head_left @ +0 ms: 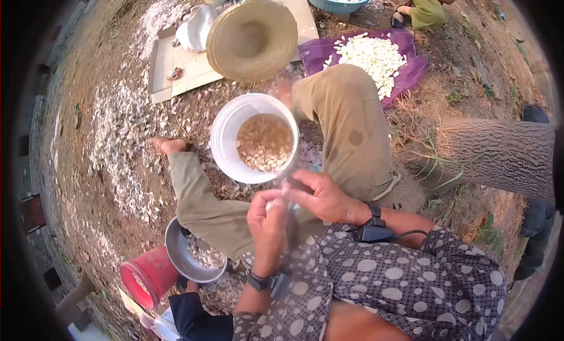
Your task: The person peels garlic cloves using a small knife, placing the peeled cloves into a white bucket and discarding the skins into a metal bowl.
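My left hand (267, 220) is closed, with a small whitish garlic clove (270, 205) showing between thumb and fingers. Against its fingertips, my right hand (320, 195) is also closed in a pinch; what lies in that pinch is blurred. Both hands are above my lap, just in front of a white bucket (222, 142). Inside the bucket, many garlic cloves (267, 156) lie in brownish water. The bucket stands between my legs.
Peeled cloves (373, 59) lie on a purple cloth (416, 67). A straw hat (251, 41) rests by a cardboard sheet (161, 76). At lower left are a metal bowl (176, 253) and red bucket (150, 273). A tree trunk (493, 153) is at right; other people sit nearby.
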Demonstrator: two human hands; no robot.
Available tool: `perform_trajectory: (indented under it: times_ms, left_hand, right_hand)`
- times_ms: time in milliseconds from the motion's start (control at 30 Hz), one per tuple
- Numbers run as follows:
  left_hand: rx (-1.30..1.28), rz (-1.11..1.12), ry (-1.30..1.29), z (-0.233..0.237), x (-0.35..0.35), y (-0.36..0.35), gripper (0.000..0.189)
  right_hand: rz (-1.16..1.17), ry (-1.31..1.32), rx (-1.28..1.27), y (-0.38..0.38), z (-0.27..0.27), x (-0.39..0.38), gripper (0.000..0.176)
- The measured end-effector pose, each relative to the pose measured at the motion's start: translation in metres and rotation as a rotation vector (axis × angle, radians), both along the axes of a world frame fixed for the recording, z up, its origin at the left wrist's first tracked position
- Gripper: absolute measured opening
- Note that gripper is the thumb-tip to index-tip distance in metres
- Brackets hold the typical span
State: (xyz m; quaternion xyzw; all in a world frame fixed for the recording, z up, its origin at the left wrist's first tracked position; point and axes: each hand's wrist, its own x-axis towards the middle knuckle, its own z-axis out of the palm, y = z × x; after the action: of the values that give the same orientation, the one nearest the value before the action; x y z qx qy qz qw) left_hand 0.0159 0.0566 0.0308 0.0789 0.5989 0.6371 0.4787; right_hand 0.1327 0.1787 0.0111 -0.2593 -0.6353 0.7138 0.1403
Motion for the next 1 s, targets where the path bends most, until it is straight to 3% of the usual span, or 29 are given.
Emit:
perform_trajectory:
  times_ms: [33, 100, 133, 167, 233, 433, 533, 733, 833, 1000]
  left_hand:
    - [0.013, -0.020, 0.042, -0.001, 0.000, 0.001, 0.012]
    - [-0.065, -0.096, 0.363, -0.009, -0.004, -0.002, 0.015]
    - [-0.052, -0.067, 0.286, -0.002, -0.003, 0.001, 0.013]
    - [0.060, -0.054, 0.539, -0.010, -0.004, 0.003, 0.009]
    - [0.176, -0.020, 0.701, -0.025, -0.008, 0.003, 0.009]
    - [0.108, -0.048, 0.648, -0.024, -0.011, -0.009, 0.006]
    - [0.122, -0.153, 0.758, -0.022, -0.016, -0.012, 0.007]
    - [0.105, -0.116, 0.577, -0.023, -0.020, -0.019, 0.020]
    - [0.298, -0.094, 0.692, -0.032, -0.020, -0.018, 0.029]
    - [0.336, -0.002, 0.372, -0.049, -0.011, -0.025, 0.024]
  right_hand:
    - [-0.037, 0.015, -0.126, -0.001, 0.002, 0.000, 0.016]
    - [-0.076, 0.155, -0.162, -0.004, -0.021, -0.003, 0.012]
    - [-0.100, 0.125, -0.162, -0.006, -0.022, -0.002, 0.012]
    - [-0.086, 0.122, -0.173, -0.010, -0.020, -0.003, 0.012]
    - [-0.082, 0.114, -0.158, -0.009, -0.012, -0.005, 0.012]
    - [0.046, 0.072, -0.371, -0.003, 0.004, -0.002, 0.015]
    - [0.019, -0.001, -0.465, -0.007, 0.004, -0.007, 0.015]
    - [0.006, -0.038, -0.494, -0.011, -0.002, -0.010, 0.016]
    - [-0.011, -0.046, -0.572, -0.013, -0.003, -0.010, 0.018]
    - [-0.019, -0.007, -0.766, -0.019, -0.007, -0.020, 0.021]
